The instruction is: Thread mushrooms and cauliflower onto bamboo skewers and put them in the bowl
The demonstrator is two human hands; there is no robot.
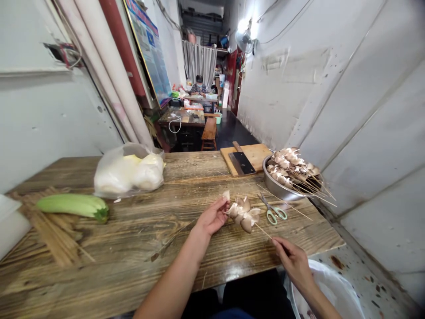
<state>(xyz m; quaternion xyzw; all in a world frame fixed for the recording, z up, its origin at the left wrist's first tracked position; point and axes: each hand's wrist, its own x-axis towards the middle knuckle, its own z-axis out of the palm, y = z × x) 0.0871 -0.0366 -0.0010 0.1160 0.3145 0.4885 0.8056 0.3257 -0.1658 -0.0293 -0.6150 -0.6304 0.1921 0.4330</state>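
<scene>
A wooden skewer [263, 230] threaded with brown and white mushroom pieces [245, 215] is held over the table between my two hands. My right hand [292, 259] pinches its bare lower end. At the other end, my left hand [214, 217] is closed, with a pale mushroom piece [226, 195] sticking up from its fingertips; whether the skewer tip touches that piece is unclear. Just right of the mushrooms lie scissors [272, 212] with pale green handles, slightly open. A metal bowl [280, 191] at the right holds many finished-looking mushroom skewers [292, 166].
A cleaver [244, 163] rests on a cutting board [260, 155] behind. Leftward are a plastic bag of pale contents [129, 173], a green squash [71, 206] and a bundle of skewers [55, 239]. A lined bin [332, 283] stands below right. A person [198, 86] sits far back.
</scene>
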